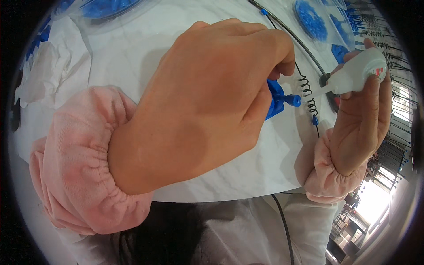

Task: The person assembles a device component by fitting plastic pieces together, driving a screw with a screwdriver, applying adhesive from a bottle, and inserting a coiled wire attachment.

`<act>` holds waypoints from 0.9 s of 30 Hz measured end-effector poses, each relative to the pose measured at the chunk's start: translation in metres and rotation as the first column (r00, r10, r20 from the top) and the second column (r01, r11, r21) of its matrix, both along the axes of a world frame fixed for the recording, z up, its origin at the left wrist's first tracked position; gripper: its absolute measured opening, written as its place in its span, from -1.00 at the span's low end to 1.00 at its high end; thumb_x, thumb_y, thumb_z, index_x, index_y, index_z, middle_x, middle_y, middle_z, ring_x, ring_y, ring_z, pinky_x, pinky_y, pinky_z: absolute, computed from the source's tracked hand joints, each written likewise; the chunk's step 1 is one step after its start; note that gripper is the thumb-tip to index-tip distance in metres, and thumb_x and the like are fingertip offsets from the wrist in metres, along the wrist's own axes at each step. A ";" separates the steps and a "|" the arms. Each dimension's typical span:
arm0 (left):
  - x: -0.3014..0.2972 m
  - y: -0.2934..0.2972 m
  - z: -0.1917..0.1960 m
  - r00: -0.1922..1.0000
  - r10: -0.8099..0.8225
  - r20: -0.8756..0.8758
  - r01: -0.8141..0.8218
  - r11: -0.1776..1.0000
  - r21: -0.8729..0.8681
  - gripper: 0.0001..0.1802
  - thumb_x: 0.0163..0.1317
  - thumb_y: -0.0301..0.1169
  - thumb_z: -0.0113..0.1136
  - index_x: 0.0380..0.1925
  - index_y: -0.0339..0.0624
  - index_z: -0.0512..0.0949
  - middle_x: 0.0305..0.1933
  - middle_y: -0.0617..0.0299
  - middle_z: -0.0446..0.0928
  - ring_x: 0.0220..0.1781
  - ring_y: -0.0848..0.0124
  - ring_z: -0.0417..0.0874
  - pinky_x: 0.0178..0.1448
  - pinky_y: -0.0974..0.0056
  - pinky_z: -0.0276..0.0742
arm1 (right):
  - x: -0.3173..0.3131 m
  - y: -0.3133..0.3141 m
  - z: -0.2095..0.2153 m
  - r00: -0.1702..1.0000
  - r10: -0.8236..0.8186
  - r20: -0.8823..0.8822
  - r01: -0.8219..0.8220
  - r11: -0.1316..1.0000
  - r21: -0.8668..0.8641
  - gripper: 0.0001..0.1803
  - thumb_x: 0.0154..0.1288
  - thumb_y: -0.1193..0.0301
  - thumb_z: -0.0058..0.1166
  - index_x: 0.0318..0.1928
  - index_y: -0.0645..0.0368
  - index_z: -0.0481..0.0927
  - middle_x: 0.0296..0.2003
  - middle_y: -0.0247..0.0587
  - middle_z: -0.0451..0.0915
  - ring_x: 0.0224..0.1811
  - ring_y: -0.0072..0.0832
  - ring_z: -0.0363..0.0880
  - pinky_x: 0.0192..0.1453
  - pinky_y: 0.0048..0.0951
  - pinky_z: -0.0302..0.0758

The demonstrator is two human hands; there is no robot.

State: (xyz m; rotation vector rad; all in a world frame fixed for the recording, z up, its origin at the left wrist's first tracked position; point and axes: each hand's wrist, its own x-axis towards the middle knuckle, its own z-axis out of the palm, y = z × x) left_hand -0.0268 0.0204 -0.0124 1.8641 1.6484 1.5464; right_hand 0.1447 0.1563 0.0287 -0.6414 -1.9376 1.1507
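Observation:
My left hand (212, 97) is closed round a blue plastic piece (277, 100), with its fingertips curled down on it. A short round stub of this piece points right, out past the fingers; the rest is hidden under the hand. In my right hand (360, 132) is a small white squeeze bottle (360, 73), tipped sideways. Its thin nozzle points left at the stub, with a small gap between them as far as I can tell. By the nozzle tip runs a black wire with a coiled middle (311, 106) and a blue bead-like piece at its lower end.
A clear tub of blue pieces (108, 6) stands at the far left, near crumpled white tissue (55, 66). Another clear container (312, 22) with blue bits is at the far right. A bent metal gooseneck (296, 37) crosses there. Many coiled wires (391, 46) line the right side.

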 end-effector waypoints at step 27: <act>0.004 -0.003 0.008 1.000 0.004 0.002 -0.004 0.995 -0.102 -0.62 -0.05 -0.76 0.12 -0.16 -0.30 0.58 -0.22 0.09 0.62 -0.17 0.21 0.65 -0.01 0.24 0.53 | 0.048 0.030 0.010 0.967 0.016 -0.255 -0.152 0.839 -0.522 -0.53 0.59 0.41 -0.17 0.37 0.40 0.25 0.18 0.04 0.44 0.23 -0.35 0.45 0.24 -0.45 0.53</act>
